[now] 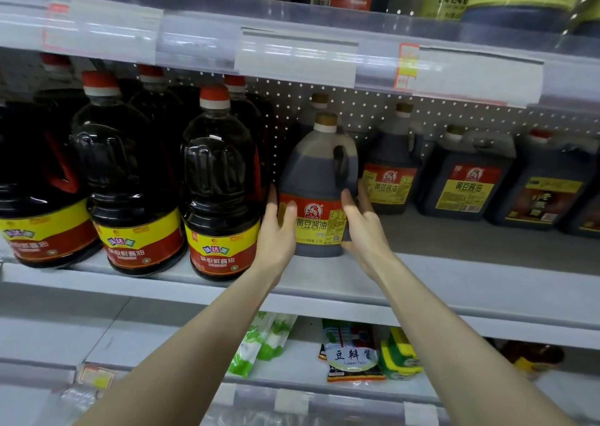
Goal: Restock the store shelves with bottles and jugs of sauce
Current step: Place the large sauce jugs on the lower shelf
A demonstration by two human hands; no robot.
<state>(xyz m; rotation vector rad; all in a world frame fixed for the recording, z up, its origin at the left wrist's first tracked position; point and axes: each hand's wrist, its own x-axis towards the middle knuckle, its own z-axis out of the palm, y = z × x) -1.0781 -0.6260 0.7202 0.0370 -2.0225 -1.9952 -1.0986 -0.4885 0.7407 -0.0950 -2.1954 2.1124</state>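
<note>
Grip: left hand [276, 231], right hand [366, 231] flank one jug [319, 179].

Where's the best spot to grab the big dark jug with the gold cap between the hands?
Hook fingers through the loop handle on the grey plastic sauce jug, coming from the front right: it stands upright with the handle turned that way.

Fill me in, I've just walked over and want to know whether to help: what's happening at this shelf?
A person is holding a grey plastic soy sauce jug with a tan cap and red-and-yellow label between both hands, the left hand on its left side and the right hand on its right. The jug appears to stand upright near the front of the white metal shelf. Dark red-capped sauce bottles stand to its left, and similar jugs stand further back to the right.
</note>
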